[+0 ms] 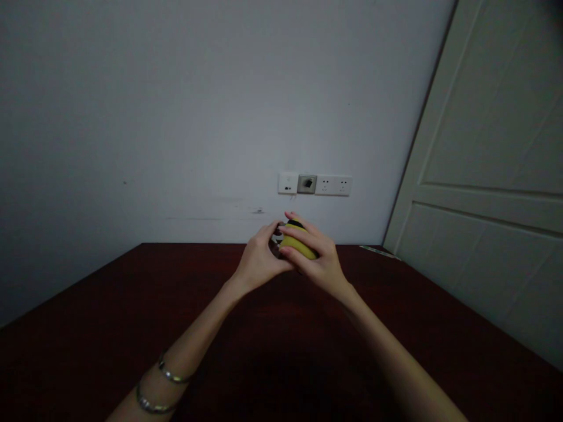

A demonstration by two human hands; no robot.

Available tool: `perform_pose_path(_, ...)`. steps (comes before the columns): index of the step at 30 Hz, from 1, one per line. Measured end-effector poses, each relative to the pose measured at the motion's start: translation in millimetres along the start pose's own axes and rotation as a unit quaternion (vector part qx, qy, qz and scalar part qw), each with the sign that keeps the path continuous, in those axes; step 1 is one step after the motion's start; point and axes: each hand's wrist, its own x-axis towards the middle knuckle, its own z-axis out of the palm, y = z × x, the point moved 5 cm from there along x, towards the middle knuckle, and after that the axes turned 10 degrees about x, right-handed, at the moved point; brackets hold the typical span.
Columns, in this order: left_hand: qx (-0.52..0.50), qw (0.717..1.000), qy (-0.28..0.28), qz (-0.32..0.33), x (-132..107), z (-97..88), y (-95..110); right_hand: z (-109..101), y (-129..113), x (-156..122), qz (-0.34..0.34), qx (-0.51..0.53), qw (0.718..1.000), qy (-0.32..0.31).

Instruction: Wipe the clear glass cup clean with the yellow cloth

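My right hand (319, 258) is wrapped round a small yellow rounded object with a black top (297, 241), held above the dark red table (109, 316) near its far edge. My left hand (258, 261) is closed against the same object from the left, its fingertips pinching at the dark part near the top. What the fingertips grip there is hidden. Two silver bangles sit on my left wrist (162, 384).
A white wall stands behind the table with a row of sockets (314, 184). A cream panelled door (488, 193) runs along the right side of the table. A thin flat strip (379, 251) lies at the table's far right corner.
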Motion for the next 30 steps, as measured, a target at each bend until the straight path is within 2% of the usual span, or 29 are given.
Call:
perform_pose_path(5,-0.104,0.994,-0.019,-0.024,-1,4.7,0,-9,24,0,0.110,0.115,0.981,0.107)
perform_pose_path(8,-0.185,0.981,-0.034,-0.038,-2,8.2,1,-11,30,-1,0.134,0.148,0.970,0.138)
perform_pose_path(11,-0.229,0.971,-0.034,-0.050,-1,7.2,1,-9,19,0,0.095,0.119,0.982,0.112)
perform_pose_path(14,-0.232,0.971,-0.030,-0.060,1,3.8,1,-6,7,0,0.045,0.087,0.993,0.071)
perform_pose_path(16,-0.229,0.971,-0.027,-0.058,1,2.1,1,-7,8,0,0.047,0.091,0.992,0.077)
perform_pose_path(21,-0.235,0.970,-0.037,-0.052,1,5.3,0,-14,26,-2,0.104,0.097,0.980,0.141)
perform_pose_path(23,-0.236,0.970,-0.037,-0.052,1,6.6,0,-15,23,-3,0.085,0.074,0.984,0.141)
perform_pose_path(27,-0.243,0.968,-0.018,-0.054,1,5.2,-1,-9,8,-3,0.014,0.030,0.996,0.080)
perform_pose_path(30,-0.240,0.969,-0.023,-0.062,1,5.4,-4,-8,8,-4,0.022,0.037,0.995,0.092)
